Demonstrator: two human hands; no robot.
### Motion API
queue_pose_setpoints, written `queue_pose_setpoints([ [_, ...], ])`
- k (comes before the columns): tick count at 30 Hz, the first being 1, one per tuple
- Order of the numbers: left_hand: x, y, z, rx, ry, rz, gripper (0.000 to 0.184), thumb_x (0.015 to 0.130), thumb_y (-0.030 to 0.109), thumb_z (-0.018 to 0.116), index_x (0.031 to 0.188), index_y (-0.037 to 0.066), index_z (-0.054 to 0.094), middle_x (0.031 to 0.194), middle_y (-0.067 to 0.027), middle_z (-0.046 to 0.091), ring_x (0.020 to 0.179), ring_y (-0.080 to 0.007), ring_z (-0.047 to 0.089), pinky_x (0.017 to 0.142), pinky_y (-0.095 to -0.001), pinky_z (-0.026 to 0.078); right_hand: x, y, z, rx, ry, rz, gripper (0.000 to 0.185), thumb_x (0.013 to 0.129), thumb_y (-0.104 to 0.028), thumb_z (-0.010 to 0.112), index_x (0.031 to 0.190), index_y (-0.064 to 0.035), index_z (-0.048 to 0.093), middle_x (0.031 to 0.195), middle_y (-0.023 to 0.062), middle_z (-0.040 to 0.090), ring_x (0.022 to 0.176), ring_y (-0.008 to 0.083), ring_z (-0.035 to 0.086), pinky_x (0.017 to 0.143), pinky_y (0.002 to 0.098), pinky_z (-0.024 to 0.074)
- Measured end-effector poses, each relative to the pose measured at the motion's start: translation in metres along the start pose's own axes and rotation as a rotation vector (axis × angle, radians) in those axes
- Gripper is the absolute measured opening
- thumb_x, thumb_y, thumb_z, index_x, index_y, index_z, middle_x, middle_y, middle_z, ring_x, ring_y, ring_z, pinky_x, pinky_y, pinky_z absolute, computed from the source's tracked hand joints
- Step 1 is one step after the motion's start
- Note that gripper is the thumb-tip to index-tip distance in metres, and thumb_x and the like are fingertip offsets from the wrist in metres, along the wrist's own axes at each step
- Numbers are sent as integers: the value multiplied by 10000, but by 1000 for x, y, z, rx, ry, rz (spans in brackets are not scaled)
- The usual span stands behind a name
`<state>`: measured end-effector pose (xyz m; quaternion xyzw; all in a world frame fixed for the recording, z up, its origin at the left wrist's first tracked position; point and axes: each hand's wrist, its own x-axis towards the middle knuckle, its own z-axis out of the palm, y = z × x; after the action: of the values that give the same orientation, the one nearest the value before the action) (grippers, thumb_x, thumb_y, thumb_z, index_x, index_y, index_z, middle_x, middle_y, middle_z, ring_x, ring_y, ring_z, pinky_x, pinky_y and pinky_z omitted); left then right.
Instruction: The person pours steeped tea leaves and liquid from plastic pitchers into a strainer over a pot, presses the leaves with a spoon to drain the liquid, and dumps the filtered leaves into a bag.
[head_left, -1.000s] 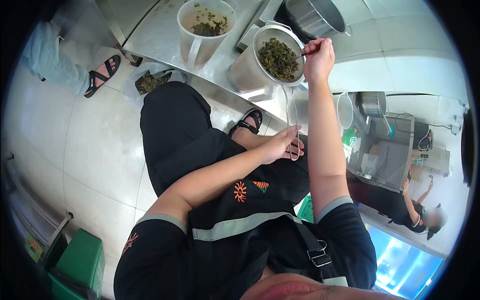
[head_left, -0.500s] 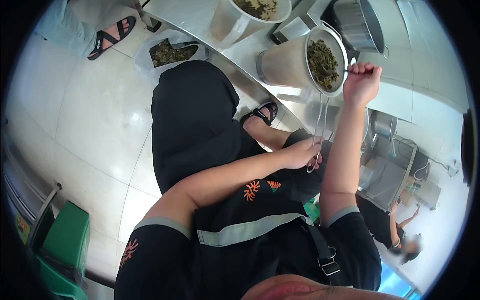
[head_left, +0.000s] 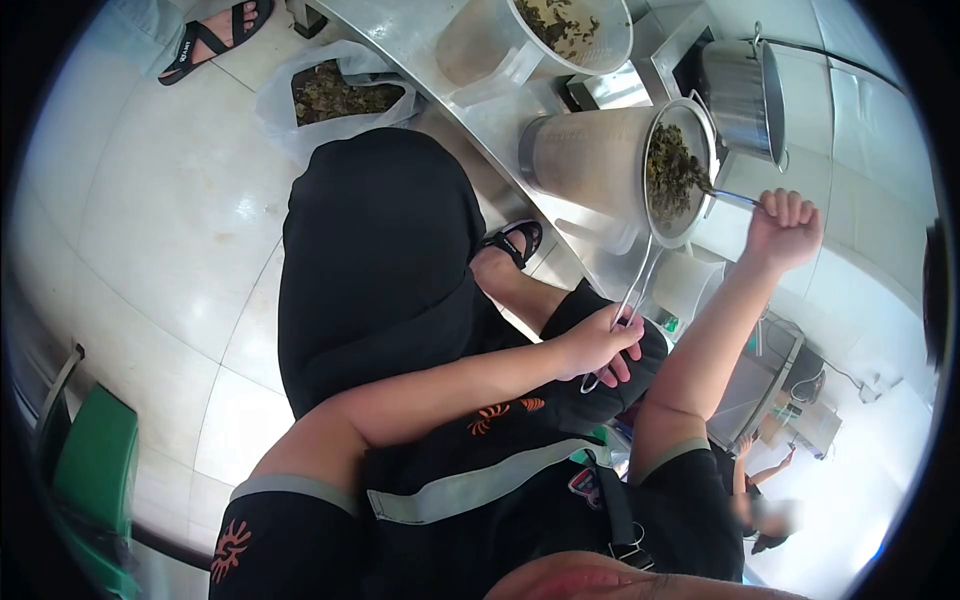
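Observation:
My left hand (head_left: pixel 600 345) is closed around the long wire handle of a round mesh strainer (head_left: pixel 683 232). The strainer sits over the mouth of a translucent plastic pitcher (head_left: pixel 585 150), and wet, dark green tea leaves (head_left: pixel 672 170) lie in its mesh. In a fist, my right hand (head_left: pixel 786 230) grips a thin metal-handled utensil (head_left: pixel 738 198). Leaves cling to its far end at the strainer's rim and hide its head, so I cannot tell its exact kind.
A second pitcher (head_left: pixel 480 45) with leaves stands on the steel counter (head_left: pixel 400 40). Behind is a metal pot (head_left: pixel 740 95). An open plastic bag (head_left: pixel 275 100) of leaves lies on the floor near another person's sandalled foot (head_left: pixel 220 38). A green bin (head_left: pixel 95 450) is at left; another person (head_left: pixel 750 490) is at right.
My right hand has moved outward from the strainer, drawing the utensil with leaves on its end to the rim. My left hand still holds the strainer handle. The whole view has shifted slightly.

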<state>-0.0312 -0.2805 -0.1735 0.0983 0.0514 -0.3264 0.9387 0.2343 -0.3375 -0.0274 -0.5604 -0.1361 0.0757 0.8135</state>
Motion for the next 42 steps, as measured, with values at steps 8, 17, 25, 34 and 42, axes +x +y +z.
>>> queue_pose_setpoints([
  [8,15,0,1,-2,75,214,319,1036,341,364,1118,41,438,697,-35,492,449,-113,478,410,-254,407,31,43,-2,-180,199,84,254,899,-153,353,649,-123,326,539,-20,266,473,109,210,471,279,209],
  [17,0,28,-17,871,746,989,462,943,430,495,1104,-2,476,1095,-205,566,1021,-396,542,833,-501,390,-26,54,5,-183,283,-65,272,871,-187,357,605,-147,311,497,-30,252,438,111,181,444,281,188],
  [25,19,31,-26,999,510,679,929,847,568,583,1457,-21,205,1463,-314,246,1387,-466,212,1119,-535,209,-25,50,-10,-178,260,-62,286,874,-194,364,595,-149,323,495,-29,263,431,105,200,440,277,209],
  [34,13,23,-18,1107,282,533,692,787,496,688,1205,-25,507,1496,-339,117,1408,-516,89,1091,-626,207,-34,41,-34,-114,242,-17,288,878,-196,379,599,-149,328,498,-26,266,432,107,225,449,280,224],
  [42,14,11,-8,1130,451,688,302,845,200,599,1001,-57,571,1450,-302,226,1338,-496,241,1024,-592,303,-15,28,-24,-127,149,-6,281,883,-183,374,607,-139,345,514,-22,279,444,111,242,458,280,229],
])
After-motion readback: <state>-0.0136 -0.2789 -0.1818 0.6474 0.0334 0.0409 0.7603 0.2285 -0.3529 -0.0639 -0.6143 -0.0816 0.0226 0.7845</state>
